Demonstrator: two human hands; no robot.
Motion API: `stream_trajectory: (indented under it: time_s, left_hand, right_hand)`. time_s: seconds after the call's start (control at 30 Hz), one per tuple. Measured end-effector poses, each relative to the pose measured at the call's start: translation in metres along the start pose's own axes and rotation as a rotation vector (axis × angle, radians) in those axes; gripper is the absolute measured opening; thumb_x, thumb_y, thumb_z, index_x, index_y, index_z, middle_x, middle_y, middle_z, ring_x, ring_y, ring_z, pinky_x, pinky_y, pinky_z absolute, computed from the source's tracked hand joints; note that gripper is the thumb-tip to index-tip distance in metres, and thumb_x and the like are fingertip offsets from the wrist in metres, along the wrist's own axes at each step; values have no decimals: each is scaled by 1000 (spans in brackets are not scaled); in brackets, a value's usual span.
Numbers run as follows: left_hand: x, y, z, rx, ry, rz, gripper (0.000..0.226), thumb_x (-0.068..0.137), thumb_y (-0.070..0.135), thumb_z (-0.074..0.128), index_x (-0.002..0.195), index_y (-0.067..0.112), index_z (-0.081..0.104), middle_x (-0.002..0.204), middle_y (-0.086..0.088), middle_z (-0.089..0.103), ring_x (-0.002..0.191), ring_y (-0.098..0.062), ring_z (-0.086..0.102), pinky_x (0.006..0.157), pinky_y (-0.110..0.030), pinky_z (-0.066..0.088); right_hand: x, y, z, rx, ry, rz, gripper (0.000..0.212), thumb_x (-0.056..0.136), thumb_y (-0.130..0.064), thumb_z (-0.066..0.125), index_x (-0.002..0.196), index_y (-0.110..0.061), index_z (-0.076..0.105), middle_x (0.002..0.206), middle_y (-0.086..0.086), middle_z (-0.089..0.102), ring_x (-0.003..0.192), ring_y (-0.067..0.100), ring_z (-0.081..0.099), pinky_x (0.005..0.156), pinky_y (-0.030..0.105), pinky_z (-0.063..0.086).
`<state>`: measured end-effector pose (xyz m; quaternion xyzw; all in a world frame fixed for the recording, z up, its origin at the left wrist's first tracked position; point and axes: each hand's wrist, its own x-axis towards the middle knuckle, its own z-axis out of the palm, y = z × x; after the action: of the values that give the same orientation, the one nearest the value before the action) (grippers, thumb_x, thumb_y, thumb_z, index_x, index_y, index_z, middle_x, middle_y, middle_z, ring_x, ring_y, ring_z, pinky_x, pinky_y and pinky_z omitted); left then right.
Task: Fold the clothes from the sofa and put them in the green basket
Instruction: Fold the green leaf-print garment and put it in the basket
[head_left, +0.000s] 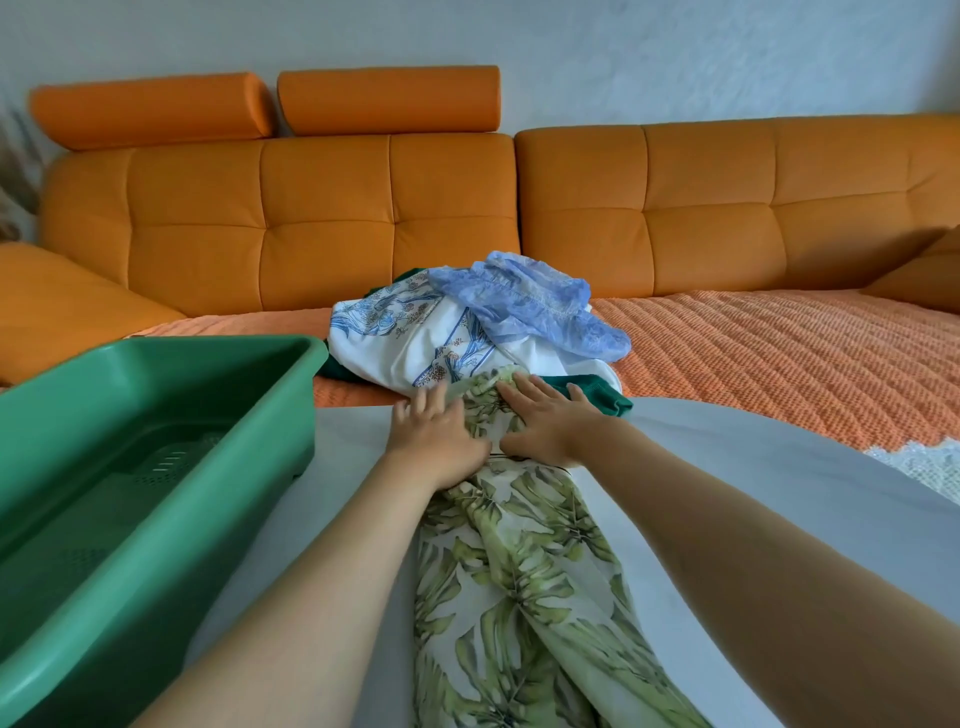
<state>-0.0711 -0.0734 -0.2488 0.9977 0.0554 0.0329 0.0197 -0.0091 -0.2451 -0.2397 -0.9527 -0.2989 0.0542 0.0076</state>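
Observation:
A long green leaf-print garment (524, 571) lies stretched along the white table towards me. My left hand (434, 436) and my right hand (545, 421) lie side by side on its far end, fingers spread, palms down on the cloth. Just beyond them on the sofa seat is a pile of clothes: a white garment with a blue floral print (405, 338), a light blue ruffled piece (535, 306) on top, and a dark green one (597, 397) at the right edge. The green basket (104, 467) stands on the table at my left, with nothing in it.
The orange sofa (322, 218) runs along the wall, its seat under an orange woven cover (779, 353). The white table (753, 467) reaches the sofa's edge. A bit of white lace (924, 467) lies at the table's far right.

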Motion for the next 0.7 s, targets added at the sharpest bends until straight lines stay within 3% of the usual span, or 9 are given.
stream_trajectory:
  time_s: [0.07,0.17,0.27,0.37,0.6,0.7]
  left_hand:
    - [3,11,-4,-41,166,153,67,87,47,35,151,25,33,161,0,21,146,-20,15,117,-45,16]
    - [9,15,-1,-314,-73,194,65,91,37,28,156,31,27,164,8,21,150,-14,16,119,-40,15]
    - [10,-4,12,-128,-188,167,60,102,46,24,159,35,10,167,11,2,153,-13,0,122,-42,7]
    - [5,-17,12,-110,-201,126,63,100,53,25,158,39,6,167,11,-5,153,-16,-3,121,-44,7]
    - [-22,-8,-15,-12,-95,145,66,103,54,29,160,24,14,167,1,10,152,-23,7,119,-43,17]
    - [-40,3,-35,-76,-12,197,60,105,47,31,159,23,20,166,2,17,151,-21,13,118,-42,19]
  right_hand:
    - [7,-2,1,-11,-18,15,81,92,-68,25,159,-31,-2,167,-1,-5,154,16,-5,119,60,-5]
    - [9,-2,4,-35,5,3,78,93,-68,17,160,-28,6,168,-1,2,154,16,-1,118,62,-4]
    - [2,4,8,-12,24,16,75,94,-63,18,160,-30,4,168,-1,-1,154,16,-5,119,60,-7]
    - [-6,2,9,-56,63,23,73,95,-64,17,159,-32,4,168,3,-4,154,18,-7,120,59,-7]
    - [-47,-16,-11,-30,41,-18,67,99,-63,24,159,-33,15,168,4,-2,154,21,-4,121,55,-2]
    - [-70,-25,-29,14,29,-17,63,100,-62,27,156,-34,26,167,2,8,154,22,8,121,54,7]
